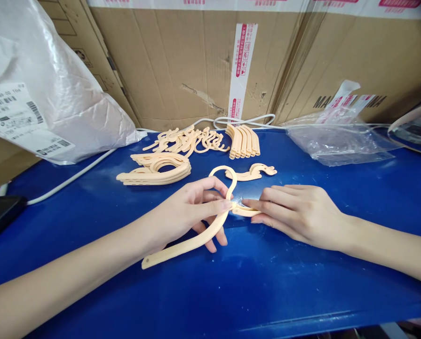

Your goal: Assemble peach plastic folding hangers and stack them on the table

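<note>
Between thumb and fingers, my left hand [201,200] grips a cream plastic folding hanger [185,245]. Its round hook points up, and one long arm slants down toward the lower left. My right hand [298,212] pinches the hanger's other arm [244,212], whose end meets the hook's base near my left thumb. Fingers cover much of that second arm. Just behind my hands lies a loose cream hanger part [254,175] with a curled end. A stack of folded cream hangers [154,176] rests beyond my left hand.
Farther back sit a heap of cream hooks [182,140] and a row of hanger arms [243,141]. Cardboard boxes [182,61] back the blue table [266,292]. A white package [65,99] leans at left, a clear plastic bag [333,139] lies at right, and a white cable [72,178] runs behind.
</note>
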{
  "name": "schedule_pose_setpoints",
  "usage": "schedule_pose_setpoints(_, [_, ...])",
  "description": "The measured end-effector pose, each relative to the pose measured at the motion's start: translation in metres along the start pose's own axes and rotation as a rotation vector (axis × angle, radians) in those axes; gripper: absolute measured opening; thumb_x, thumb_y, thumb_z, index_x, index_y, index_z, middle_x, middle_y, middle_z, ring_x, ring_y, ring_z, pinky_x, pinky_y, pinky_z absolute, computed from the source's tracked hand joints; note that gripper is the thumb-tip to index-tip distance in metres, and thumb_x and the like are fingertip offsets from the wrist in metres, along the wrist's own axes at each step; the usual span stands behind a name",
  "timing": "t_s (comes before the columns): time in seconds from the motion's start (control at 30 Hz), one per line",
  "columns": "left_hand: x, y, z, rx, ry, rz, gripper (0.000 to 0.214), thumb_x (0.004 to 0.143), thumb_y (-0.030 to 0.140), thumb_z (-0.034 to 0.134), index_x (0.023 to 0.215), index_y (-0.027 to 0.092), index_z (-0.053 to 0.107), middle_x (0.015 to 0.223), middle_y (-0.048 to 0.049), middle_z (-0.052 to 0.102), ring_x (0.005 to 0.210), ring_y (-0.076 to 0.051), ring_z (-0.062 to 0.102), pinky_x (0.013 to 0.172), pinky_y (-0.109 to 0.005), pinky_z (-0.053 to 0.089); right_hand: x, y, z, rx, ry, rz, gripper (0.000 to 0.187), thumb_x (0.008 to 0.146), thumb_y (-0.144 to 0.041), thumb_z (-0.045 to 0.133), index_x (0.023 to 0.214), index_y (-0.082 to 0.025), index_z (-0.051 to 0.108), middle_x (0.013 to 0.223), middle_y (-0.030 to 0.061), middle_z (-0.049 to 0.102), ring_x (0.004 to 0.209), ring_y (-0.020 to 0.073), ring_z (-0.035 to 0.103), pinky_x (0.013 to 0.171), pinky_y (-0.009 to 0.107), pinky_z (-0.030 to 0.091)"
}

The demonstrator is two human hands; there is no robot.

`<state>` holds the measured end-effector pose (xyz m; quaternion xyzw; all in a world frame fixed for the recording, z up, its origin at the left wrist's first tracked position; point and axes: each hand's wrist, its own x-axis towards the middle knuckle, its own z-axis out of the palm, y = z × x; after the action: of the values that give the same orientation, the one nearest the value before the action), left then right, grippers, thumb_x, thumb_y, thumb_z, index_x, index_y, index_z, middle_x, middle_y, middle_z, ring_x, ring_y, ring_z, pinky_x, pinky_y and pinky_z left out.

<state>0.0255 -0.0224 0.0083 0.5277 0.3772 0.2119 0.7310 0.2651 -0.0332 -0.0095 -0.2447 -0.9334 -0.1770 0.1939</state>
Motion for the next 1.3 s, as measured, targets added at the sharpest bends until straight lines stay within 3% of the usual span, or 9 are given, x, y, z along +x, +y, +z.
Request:
schedule_pose_setpoints(0.4, [0.001,-0.001,0.0,0.034,-0.008,-0.014,0.01,0.093,0.024,0.055,0.089,0.019,0.047,0.058,0.003,0.062,0.048,-0.013,0.065,0.044,-0.019,0.054,0.0,-0.001,-0.001,0.025,0.022,-0.007,0.023,0.098,-0.033,0.048,0.099,-0.016,0.064,0.066,-0.002,0.059,0.054,0.0126,0.053,0.052,0.026,0.041])
schedule_pose_setpoints(0.6, [0.004,-0.003,-0.002,0.04,-0.028,0.016,0.015,0.091,0.026,0.058,0.086,0.017,0.047,0.086,-0.0015,0.069,0.053,-0.012,0.066,0.045,-0.019,0.054,0.001,-0.002,-0.002,0.038,0.02,-0.005,0.021,0.099,-0.032,0.046,0.094,-0.018,0.062,0.065,-0.003,0.059,0.051,0.0127,0.052,0.052,0.026,0.041])
schedule_pose_setpoints(0.77, [0.005,-0.001,-0.005,0.115,-0.044,0.031,0.014,0.092,0.027,0.056,0.087,0.017,0.048,0.084,-0.0027,0.07,0.053,-0.011,0.066,0.044,-0.018,0.052,0.002,-0.002,-0.002,0.053,0.007,0.003,0.024,0.1,-0.032,0.044,0.091,-0.018,0.062,0.065,-0.0033,0.059,0.05,0.0117,0.052,0.052,0.025,0.041])
schedule_pose_setpoints(0.97, [0.009,0.001,-0.007,0.171,-0.054,0.062,0.012,0.09,0.026,0.055,0.088,0.016,0.048,0.083,-0.0034,0.069,0.051,-0.01,0.064,0.042,-0.018,0.052,0.003,-0.003,-0.003,0.11,-0.117,0.081,0.036,0.102,-0.035,0.036,0.09,-0.017,0.065,0.068,-0.0015,0.063,0.051,0.0108,0.057,0.05,0.026,0.039])
schedule_pose_setpoints(1.13, [0.011,0.0,-0.008,0.206,-0.037,0.087,0.011,0.09,0.025,0.055,0.09,0.017,0.048,0.083,-0.0039,0.069,0.049,-0.011,0.063,0.041,-0.019,0.052,0.005,-0.005,-0.007,0.302,-0.236,0.209,0.036,0.103,-0.037,0.034,0.105,-0.018,0.066,0.083,0.0016,0.071,0.062,0.0114,0.066,0.052,0.023,0.041])
schedule_pose_setpoints(1.3, [0.009,0.001,-0.009,0.237,-0.048,0.1,0.01,0.091,0.024,0.054,0.09,0.016,0.047,0.084,-0.0041,0.069,0.049,-0.01,0.062,0.041,-0.018,0.051,0.01,-0.006,-0.012,0.513,-0.296,0.326,0.033,0.102,-0.037,0.037,0.105,-0.021,0.066,0.088,-0.0004,0.072,0.068,0.0118,0.068,0.058,0.022,0.044])
